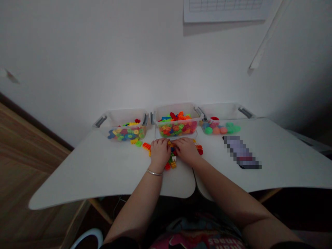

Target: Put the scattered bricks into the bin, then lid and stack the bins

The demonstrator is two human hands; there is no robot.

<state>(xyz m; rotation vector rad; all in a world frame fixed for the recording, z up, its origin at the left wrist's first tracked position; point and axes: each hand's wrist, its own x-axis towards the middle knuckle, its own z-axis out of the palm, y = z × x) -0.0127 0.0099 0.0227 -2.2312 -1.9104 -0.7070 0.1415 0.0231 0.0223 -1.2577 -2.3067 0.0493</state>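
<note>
Both forearms (142,204) converge; my left hand (160,153) and right hand (186,151) curl over bricks (173,165), whether grasping any I cannot tell.

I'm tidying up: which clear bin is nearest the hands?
The middle bin, just beyond the left hand and right hand; the left bin and right bin stand to either side.

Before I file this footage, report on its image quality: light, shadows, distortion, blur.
In the head view: dim light, wall paler mid-picture, dark at far right; a soft shadow under the paper sheet; white table seemingly bowed, perhaps by the lens; phone-like object masked by pixelation; loose bricks slightly soft.
</note>
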